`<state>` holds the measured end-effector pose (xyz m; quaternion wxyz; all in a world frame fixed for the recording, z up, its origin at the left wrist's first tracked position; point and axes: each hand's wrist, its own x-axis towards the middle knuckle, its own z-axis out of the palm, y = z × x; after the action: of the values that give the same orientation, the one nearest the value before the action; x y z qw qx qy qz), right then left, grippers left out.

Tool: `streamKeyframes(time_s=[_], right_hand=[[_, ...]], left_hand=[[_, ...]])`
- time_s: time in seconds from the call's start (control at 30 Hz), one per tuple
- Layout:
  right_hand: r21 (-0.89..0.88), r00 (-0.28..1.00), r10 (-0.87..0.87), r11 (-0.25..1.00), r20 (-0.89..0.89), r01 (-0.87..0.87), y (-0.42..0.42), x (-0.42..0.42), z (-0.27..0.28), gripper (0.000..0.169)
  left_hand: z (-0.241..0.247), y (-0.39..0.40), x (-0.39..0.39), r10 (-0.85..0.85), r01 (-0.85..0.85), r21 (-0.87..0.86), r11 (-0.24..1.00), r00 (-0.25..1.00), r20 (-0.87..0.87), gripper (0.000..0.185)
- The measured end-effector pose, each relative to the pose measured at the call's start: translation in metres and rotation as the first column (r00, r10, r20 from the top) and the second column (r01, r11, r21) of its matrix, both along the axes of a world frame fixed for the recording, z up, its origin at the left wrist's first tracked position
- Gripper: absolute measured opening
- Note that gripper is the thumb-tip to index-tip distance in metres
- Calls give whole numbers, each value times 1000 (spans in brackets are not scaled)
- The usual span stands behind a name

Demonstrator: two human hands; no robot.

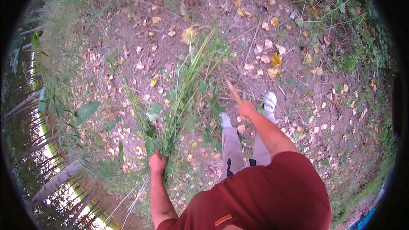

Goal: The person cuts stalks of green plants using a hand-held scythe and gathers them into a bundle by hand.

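My left hand [158, 163] is closed around a bunch of long green weed stems [179, 108]. The stems fan out ahead of it, with broad leaves close to my fingers. In my right hand [246, 110] is the wooden handle [232, 88] of a tool, pointing away from me and to the left. Its far end runs into the stems and ground plants, so the tool's head cannot be made out. The handle's tip lies near the far ends of the green stems.
Dry soil with scattered yellow and pale fallen leaves [274, 60] surrounds my shoes [270, 101]. Thick green undergrowth [354, 44] borders the right. Tree trunks [57, 182] stand at the left, and leafy twigs [88, 111] reach in from there. Thin bare sticks [135, 195] lie near my left forearm.
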<state>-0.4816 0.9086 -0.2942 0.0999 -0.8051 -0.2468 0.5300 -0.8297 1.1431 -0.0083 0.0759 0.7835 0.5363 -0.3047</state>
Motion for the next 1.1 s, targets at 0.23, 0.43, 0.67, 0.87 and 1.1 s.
streamKeyframes(time_s=[0.23,0.43,0.67,0.87,1.1], right_hand=[[-263,771,-576,815,-271,516,-148,26,183,14],[-32,426,-840,462,-336,886,-149,52,243,10],[389,675,-734,603,-70,696,-106,135,316,14],[263,896,-265,949,357,176,-26,150,333,27],[-98,912,-28,992,409,74,-97,151,311,23]], left_hand=[[22,-43,-18,-14,4,-146,989,998,-68,44],[31,-73,11,-57,52,-209,977,998,-20,46],[72,-78,-7,-76,73,-114,991,997,-21,40],[116,-92,25,-213,212,-9,977,977,-35,39],[150,-99,1,-208,208,86,974,978,-10,35]])
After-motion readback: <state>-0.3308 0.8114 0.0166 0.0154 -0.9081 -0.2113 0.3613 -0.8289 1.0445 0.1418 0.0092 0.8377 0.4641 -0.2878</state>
